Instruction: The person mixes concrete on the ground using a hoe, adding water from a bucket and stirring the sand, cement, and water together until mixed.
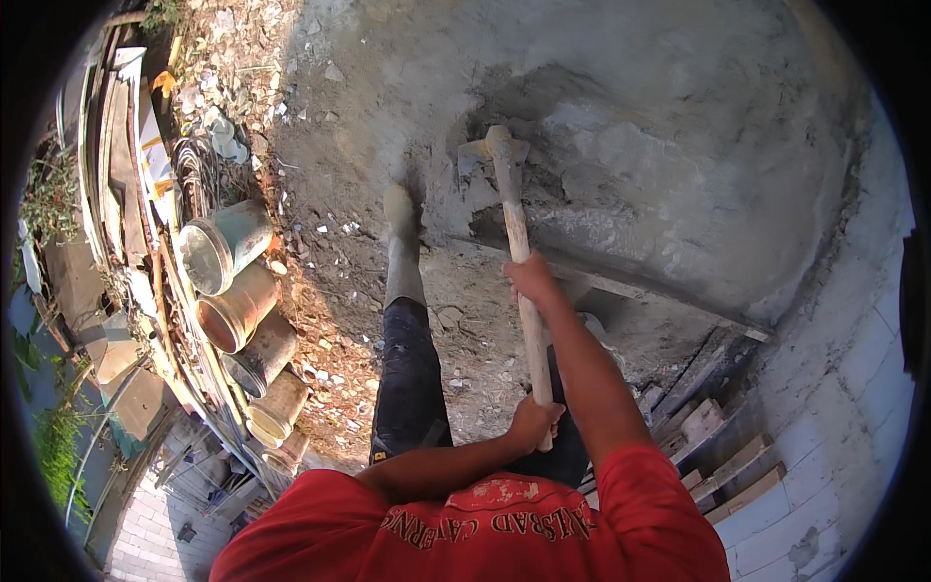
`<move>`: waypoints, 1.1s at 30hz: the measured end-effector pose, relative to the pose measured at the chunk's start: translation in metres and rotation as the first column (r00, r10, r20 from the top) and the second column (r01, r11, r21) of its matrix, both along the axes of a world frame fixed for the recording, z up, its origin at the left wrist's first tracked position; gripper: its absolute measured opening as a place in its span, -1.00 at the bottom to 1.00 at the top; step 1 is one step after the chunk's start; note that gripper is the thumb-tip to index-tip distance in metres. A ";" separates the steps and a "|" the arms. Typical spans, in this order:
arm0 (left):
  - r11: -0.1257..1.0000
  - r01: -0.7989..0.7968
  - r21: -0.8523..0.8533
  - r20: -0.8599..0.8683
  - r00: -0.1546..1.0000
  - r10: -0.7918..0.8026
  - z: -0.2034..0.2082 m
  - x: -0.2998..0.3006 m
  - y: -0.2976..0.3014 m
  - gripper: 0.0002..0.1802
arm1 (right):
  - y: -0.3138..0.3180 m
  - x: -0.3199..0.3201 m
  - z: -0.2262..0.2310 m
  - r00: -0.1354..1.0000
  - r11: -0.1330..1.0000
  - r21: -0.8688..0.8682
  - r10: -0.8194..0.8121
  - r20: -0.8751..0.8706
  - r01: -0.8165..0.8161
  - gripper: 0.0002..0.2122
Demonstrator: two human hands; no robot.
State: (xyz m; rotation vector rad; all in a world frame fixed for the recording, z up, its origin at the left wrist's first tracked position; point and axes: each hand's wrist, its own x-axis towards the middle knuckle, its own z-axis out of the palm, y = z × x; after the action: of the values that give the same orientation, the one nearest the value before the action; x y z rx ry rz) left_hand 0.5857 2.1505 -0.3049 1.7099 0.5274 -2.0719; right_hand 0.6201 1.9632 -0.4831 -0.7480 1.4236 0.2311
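Note:
I hold a long wooden-handled hoe (516, 233) with both hands. My right hand (529, 278) grips the handle at mid length. My left hand (532, 422) is closed around the handle's near end. The metal blade (475, 152) sits in a big heap of wet grey mortar (679, 165) on the ground. My left leg in dark trousers and a mud-caked rubber boot (401, 242) stands at the heap's left edge. I wear a red shirt.
Several metal buckets (228, 247) lie on their sides in a row at the left, beside stacked boards and wire. Rubble and stones cover the ground at top left. Wooden pallet slats (727, 466) and a grey block wall (853, 388) stand at the right.

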 end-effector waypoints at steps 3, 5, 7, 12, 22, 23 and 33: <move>1.000 0.012 0.027 -0.098 0.995 -0.009 0.023 -0.035 0.034 -0.76 | 0.047 -0.060 0.013 0.992 0.994 0.012 -0.109 -0.057 0.110 -0.64; 0.991 0.134 0.025 -0.153 0.980 -0.129 0.044 -0.044 0.051 -0.75 | 0.063 -0.079 0.035 0.985 0.993 -0.041 -0.119 -0.126 0.115 -0.63; 0.977 0.208 -0.040 -0.163 0.964 -0.212 0.041 -0.025 0.065 -0.74 | 0.064 -0.083 0.052 0.975 0.986 -0.070 -0.161 -0.156 0.151 -0.64; 0.831 0.504 -0.234 0.166 0.864 -0.476 -0.046 0.086 0.005 -0.68 | -0.036 0.016 0.059 0.904 0.853 -0.301 -0.416 0.102 0.426 -0.71; 0.981 0.160 -0.113 0.102 0.984 -0.149 -0.048 0.193 -0.001 -0.70 | -0.024 0.152 -0.011 0.978 0.969 -0.162 -0.198 -0.062 0.186 -0.72; 0.990 0.081 -0.114 0.072 0.995 -0.073 -0.036 0.177 -0.008 -0.68 | -0.029 0.134 -0.008 0.981 0.977 -0.105 -0.189 -0.029 0.185 -0.71; 0.827 0.504 -0.247 0.253 0.858 -0.447 0.007 0.051 0.095 -0.61 | 0.042 0.000 0.116 0.918 0.908 -0.262 -0.372 -0.137 0.328 -0.74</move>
State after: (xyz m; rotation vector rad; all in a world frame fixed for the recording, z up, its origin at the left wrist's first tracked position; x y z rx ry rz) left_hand 0.6367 2.2460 -0.2977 1.9521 -0.3112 -2.1309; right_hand 0.6206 2.0049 -0.3675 -0.6561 1.7563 -0.1566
